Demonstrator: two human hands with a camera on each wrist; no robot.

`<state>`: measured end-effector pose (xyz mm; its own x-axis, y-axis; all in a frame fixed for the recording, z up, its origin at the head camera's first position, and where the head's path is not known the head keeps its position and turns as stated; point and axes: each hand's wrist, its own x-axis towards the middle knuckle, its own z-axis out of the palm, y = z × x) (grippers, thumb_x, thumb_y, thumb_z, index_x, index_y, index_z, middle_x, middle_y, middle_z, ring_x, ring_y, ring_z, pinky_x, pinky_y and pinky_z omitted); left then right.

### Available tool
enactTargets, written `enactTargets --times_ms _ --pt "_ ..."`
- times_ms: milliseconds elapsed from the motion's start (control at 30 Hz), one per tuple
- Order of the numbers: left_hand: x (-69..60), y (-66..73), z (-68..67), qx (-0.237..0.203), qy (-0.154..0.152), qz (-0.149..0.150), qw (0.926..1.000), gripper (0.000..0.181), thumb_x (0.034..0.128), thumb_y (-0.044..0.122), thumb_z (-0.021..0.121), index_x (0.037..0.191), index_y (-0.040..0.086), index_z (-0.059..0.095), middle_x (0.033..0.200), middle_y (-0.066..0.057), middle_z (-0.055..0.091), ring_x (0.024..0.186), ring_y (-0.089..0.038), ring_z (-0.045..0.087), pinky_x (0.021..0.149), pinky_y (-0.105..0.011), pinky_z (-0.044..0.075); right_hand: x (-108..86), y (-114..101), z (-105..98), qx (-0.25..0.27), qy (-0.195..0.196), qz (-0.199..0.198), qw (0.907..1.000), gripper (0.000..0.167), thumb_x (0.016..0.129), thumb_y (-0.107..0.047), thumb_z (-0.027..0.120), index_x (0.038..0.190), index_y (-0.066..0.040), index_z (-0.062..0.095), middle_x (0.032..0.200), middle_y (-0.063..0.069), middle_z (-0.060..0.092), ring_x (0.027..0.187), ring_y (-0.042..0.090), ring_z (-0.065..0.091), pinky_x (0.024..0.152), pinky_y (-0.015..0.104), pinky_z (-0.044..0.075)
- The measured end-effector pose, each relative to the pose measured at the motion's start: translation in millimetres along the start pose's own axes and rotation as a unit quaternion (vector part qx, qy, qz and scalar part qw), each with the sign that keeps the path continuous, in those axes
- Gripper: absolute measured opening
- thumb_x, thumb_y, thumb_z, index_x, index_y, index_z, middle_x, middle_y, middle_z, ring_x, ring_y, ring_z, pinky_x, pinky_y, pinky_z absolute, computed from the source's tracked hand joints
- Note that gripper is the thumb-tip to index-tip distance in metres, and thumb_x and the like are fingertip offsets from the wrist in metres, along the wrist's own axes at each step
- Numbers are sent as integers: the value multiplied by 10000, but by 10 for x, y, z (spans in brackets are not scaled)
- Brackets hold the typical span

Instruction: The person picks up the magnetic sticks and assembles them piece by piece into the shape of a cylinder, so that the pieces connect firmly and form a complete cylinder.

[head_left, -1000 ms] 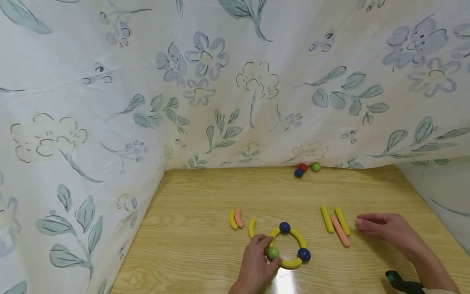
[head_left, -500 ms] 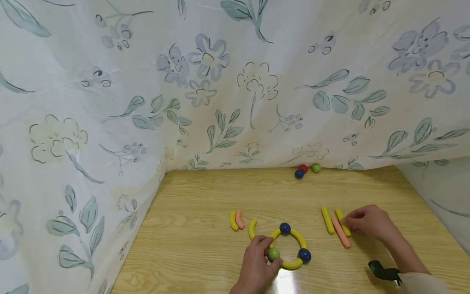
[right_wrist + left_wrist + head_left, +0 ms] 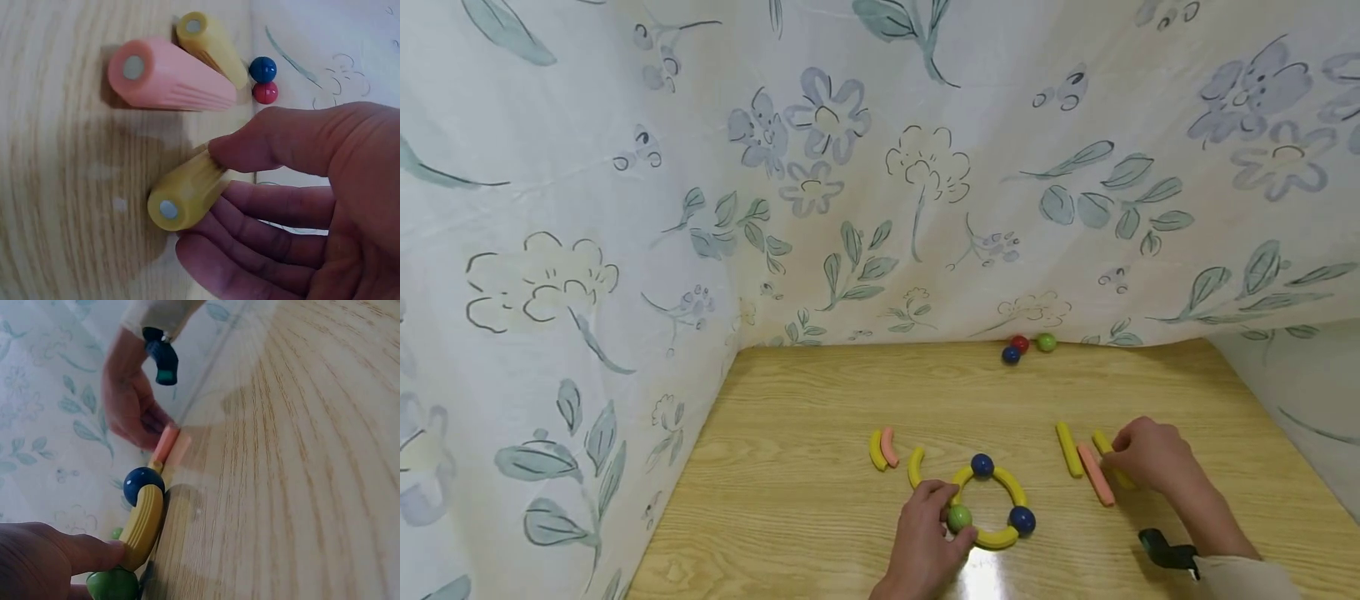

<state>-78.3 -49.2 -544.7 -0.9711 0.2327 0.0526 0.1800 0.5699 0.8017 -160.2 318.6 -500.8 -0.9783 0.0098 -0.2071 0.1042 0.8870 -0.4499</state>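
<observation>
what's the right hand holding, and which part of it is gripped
The right hand pinches a yellow stick around its middle; both ends stick out.

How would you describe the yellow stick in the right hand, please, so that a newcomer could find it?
On the wooden table, look right of the ring. Just right of the pink stick is the yellow stick; unlike its untouched yellow neighbour, it is pinched by the right hand.

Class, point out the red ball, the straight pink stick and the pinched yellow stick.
Red ball (image 3: 265, 93), right wrist view, its middle.
Pink stick (image 3: 1096, 475), head view, mid-length.
Yellow stick (image 3: 190, 189), right wrist view, exposed side.
</observation>
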Motion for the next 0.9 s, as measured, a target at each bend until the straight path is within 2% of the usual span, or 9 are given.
enactTargets --times_ms 100,233,333,467,567,700,800,900 --pt "0 4 0 -23 -20 -10 10000 521 876 175 906 1341 5 742 1325 -95 664 860 -3 533 722 -183 473 -30 8 -46 53 -16 -17 10000 377 941 -235 816 1091 108 775 1005 217 766 792 240 650 622 371 521" --pt "-5 -4 -2 -56 11 40 10000 523 872 173 910 1335 -5 743 1316 -102 666 852 3 532 709 -181 473 -91 13 -119 337 63 -246 9991 442 1019 -230 742 1215 165 706 1060 237 767 812 223 709 649 394 574" --pt "-3 -9 -2 -52 43 74 9999 523 869 169 914 1330 -8 744 1309 -105 668 845 8 532 703 -180 477 -153 -30 -154 522 274 -443 9973 464 1059 -250 696 1268 163 671 1055 206 777 843 242 737 662 405 589" --pt "6 -9 5 -17 30 40 10000 526 869 181 915 1333 1 744 1312 -99 667 849 13 531 712 -181 480 -263 -170 -123 831 785 -652 9913 470 1081 -294 697 1329 104 674 1089 187 805 936 327 778 677 375 608" --pt "9 -10 15 54 13 -33 10000 529 871 193 914 1338 10 745 1318 -91 664 862 12 530 727 -186 482 -337 -320 -57 1131 1271 -883 9815 472 1064 -291 743 1360 71 685 1119 193 816 956 307 802 702 283 611" --pt "5 -3 19 149 19 -72 9999 526 871 195 911 1335 9 745 1313 -85 662 882 1 538 738 -195 489 -390 -535 47 1569 1779 -1293 9628 394 1020 -216 806 1320 27 730 1116 168 818 904 50 763 728 154 579" --pt "-2 -1 18 159 13 -77 9998 525 872 199 908 1334 7 745 1309 -83 660 891 1 541 739 -196 493 -391 -666 153 1888 1979 -1652 9476 296 995 -127 824 1258 -9 755 1105 143 816 920 -99 693 763 102 574" --pt "-10 -5 22 135 -8 -95 9999 524 874 200 902 1336 8 745 1312 -83 658 893 2 542 736 -192 495 -369 -767 273 2072 2061 -2020 9348 262 974 -64 830 1226 -44 762 1093 98 818 968 -102 691 807 83 572"
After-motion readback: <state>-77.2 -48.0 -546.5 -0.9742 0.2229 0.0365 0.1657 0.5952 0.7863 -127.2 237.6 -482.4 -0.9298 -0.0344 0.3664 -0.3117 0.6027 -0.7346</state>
